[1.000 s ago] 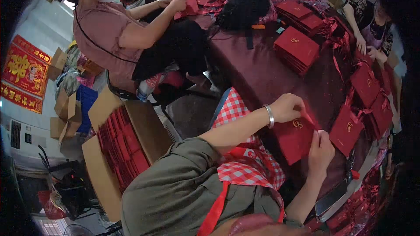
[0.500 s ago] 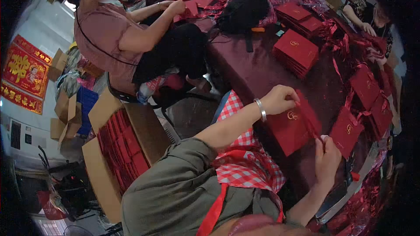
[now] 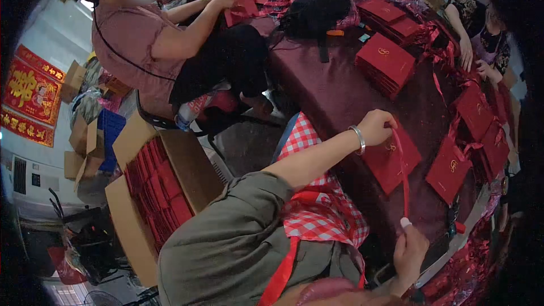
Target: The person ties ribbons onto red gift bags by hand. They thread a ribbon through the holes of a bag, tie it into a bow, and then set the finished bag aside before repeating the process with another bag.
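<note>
A red paper gift bag [image 3: 391, 161] with a gold emblem lies on the dark maroon cloth in front of me. My left hand [image 3: 376, 128], with a silver bangle at the wrist, pinches one end of a red ribbon [image 3: 403, 173] at the bag's upper edge. The ribbon runs taut across the bag to my right hand [image 3: 412, 250], which pinches its other end near the table's edge. Something white covers a fingertip of that hand. To the right lies another red bag [image 3: 449, 171] with ribbon on it.
Red bags are stacked [image 3: 385, 65] farther back, near a black bag [image 3: 317, 11]. An open carton [image 3: 133, 221] of red bags stands at left. A seated co-worker [image 3: 136, 39] handles red pieces; another person's hands [image 3: 473, 62] are at far right.
My right hand has pulled down and away, stretching the ribbon out. My left hand and the bag have shifted slightly right. The far-right person's hands have moved.
</note>
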Tool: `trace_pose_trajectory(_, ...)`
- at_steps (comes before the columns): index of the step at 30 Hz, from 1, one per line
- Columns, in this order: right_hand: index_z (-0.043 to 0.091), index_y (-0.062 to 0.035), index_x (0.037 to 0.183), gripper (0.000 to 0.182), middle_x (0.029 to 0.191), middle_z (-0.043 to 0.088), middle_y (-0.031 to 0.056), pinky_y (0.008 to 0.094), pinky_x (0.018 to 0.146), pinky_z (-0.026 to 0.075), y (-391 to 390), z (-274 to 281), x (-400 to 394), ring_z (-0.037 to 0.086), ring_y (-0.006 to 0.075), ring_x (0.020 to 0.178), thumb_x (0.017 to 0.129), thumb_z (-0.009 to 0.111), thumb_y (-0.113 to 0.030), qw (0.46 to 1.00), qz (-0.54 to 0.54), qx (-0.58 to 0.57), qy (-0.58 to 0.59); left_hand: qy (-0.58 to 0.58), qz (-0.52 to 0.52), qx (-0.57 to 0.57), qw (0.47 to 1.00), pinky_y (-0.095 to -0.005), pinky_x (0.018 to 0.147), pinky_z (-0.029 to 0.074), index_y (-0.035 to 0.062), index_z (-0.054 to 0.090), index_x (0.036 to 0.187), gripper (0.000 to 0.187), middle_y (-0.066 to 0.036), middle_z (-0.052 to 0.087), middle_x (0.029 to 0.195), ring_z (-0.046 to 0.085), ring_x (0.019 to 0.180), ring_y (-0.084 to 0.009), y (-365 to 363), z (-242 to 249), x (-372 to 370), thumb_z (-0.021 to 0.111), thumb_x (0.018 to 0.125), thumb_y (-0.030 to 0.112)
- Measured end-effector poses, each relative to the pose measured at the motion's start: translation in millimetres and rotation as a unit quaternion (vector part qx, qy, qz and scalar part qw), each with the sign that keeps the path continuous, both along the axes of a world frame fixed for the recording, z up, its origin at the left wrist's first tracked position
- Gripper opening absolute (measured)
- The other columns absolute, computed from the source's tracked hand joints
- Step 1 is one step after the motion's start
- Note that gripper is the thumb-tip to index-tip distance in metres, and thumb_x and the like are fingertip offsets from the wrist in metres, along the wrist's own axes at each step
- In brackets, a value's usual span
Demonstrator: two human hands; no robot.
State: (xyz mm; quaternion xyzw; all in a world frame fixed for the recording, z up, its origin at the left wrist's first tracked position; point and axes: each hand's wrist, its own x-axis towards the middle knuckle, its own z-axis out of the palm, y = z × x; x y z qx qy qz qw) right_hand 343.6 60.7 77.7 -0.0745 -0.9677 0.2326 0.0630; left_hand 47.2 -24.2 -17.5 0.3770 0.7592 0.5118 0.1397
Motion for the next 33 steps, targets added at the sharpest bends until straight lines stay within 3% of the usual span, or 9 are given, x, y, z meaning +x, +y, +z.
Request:
trace_pose_trajectory(5, 0.057, -0.0004, 0.09, 0.02, 0.083, 0.061, 0.014, 0.0476, 0.068, 0.042, -6.7, -6.8, 20.7, 0.056, 0.0355, 0.075, 0.07, 0.056, -0.003, 0.999, -0.005, -0.043, 0.022, 0.013, -0.015, -0.025, 0.999, -0.0377, 0.079, 0.048, 0.0036, 0.067, 0.083, 0.013, -0.014, 0.065, 0.086, 0.061, 0.085, -0.0283, 7.0, -3.8, -2.3, 0.062, 0.072, 0.008)
trace_pose_trajectory(11, 0.057, 0.0001, 0.104, 0.035, 0.106, 0.057, 0.0217, 0.0421, 0.087, 0.042, -26.6, 22.8, 4.1, 0.054, 0.037, 0.097, 0.07, 0.051, 0.007, 0.998, 0.054, -0.04, 0.01, 0.022, -0.023, -0.04, 0.999, -0.0388, 0.081, 0.047, 0.0043, 0.067, 0.084, 0.014, -0.015, 0.064, 0.087, 0.06, 0.087, -0.0293, 5.4, -1.2, -1.2, 0.063, 0.071, 0.008)
trace_pose_trajectory(13, 0.056, 0.0, 0.106, 0.032, 0.111, 0.056, 0.0212, 0.0497, 0.092, 0.038, -28.7, 22.8, -1.4, 0.05, 0.0448, 0.102, 0.074, 0.056, 0.0, 0.997, 0.054, -0.047, -0.003, 0.0, -0.009, -0.042, 0.999, -0.0393, 0.082, 0.047, 0.0046, 0.067, 0.084, 0.014, -0.015, 0.064, 0.086, 0.06, 0.087, -0.0299, 5.5, -1.3, 0.6, 0.063, 0.071, 0.009)
trace_pose_trajectory(20, 0.056, -0.0027, 0.1, 0.029, 0.106, 0.057, 0.0174, 0.0512, 0.094, 0.037, -14.7, 30.5, -10.0, 0.049, 0.0434, 0.104, 0.071, 0.061, -0.001, 0.994, 0.071, 0.037, -0.07, 0.043, -0.011, -0.032, 0.999, -0.0384, 0.081, 0.047, 0.006, 0.068, 0.084, 0.015, -0.014, 0.065, 0.087, 0.06, 0.087, -0.0301, 6.9, -9.4, -2.4, 0.065, 0.071, 0.012)
trace_pose_trajectory(24, 0.055, -0.002, 0.091, 0.024, 0.107, 0.055, 0.0168, 0.0518, 0.096, 0.035, -18.7, 33.9, -26.3, 0.049, 0.0428, 0.106, 0.07, 0.064, -0.004, 0.98, 0.061, 0.131, 0.133, 0.086, -0.006, -0.022, 0.996, -0.0372, 0.079, 0.049, 0.0057, 0.069, 0.085, 0.016, -0.015, 0.066, 0.086, 0.063, 0.083, -0.0282, 12.4, -21.0, -2.7, 0.064, 0.072, 0.013)
trace_pose_trajectory(26, 0.055, -0.0024, 0.09, 0.023, 0.105, 0.058, 0.0155, 0.0511, 0.097, 0.036, -22.5, 32.0, -41.0, 0.052, 0.0393, 0.105, 0.069, 0.065, -0.005, 0.972, 0.059, 0.112, 0.196, 0.011, -0.019, -0.025, 0.999, -0.038, 0.078, 0.05, 0.006, 0.069, 0.083, 0.019, -0.015, 0.065, 0.084, 0.062, 0.084, -0.0307, 11.4, -15.5, -1.7, 0.063, 0.067, 0.014)
trace_pose_trajectory(29, 0.056, -0.0023, 0.093, 0.023, 0.092, 0.06, 0.0139, 0.0456, 0.09, 0.044, -23.0, 7.0, -52.5, 0.057, 0.0337, 0.096, 0.071, 0.064, -0.005, 0.975, 0.146, -0.027, 0.166, 0.048, -0.022, -0.056, 0.997, -0.0385, 0.081, 0.048, 0.0058, 0.066, 0.088, 0.021, -0.014, 0.065, 0.09, 0.061, 0.089, -0.0299, 7.2, -2.6, 3.0, 0.063, 0.069, 0.013)
trace_pose_trajectory(30, 0.056, -0.0022, 0.094, 0.022, 0.087, 0.06, 0.0136, 0.0425, 0.085, 0.047, -27.4, -6.2, -60.8, 0.058, 0.0323, 0.091, 0.073, 0.062, -0.005, 0.973, 0.152, -0.045, 0.167, 0.084, -0.016, -0.053, 0.995, -0.0339, 0.081, 0.049, 0.004, 0.063, 0.103, 0.031, -0.014, 0.065, 0.097, 0.063, 0.09, -0.0246, 7.5, -7.8, 1.6, 0.065, 0.072, 0.011)
trace_pose_trajectory(33, 0.057, 0.0005, 0.098, 0.019, 0.078, 0.055, 0.0164, 0.0386, 0.063, 0.045, -22.3, -36.1, -101.7, 0.056, 0.0333, 0.072, 0.079, 0.06, -0.003, 0.982, 0.133, -0.038, 0.13, 0.069, 0.023, -0.026, 0.997, -0.0388, 0.082, 0.048, 0.0037, 0.057, 0.106, 0.045, -0.018, 0.062, 0.098, 0.059, 0.092, -0.033, 6.1, -8.6, 5.0, 0.071, 0.066, 0.016)
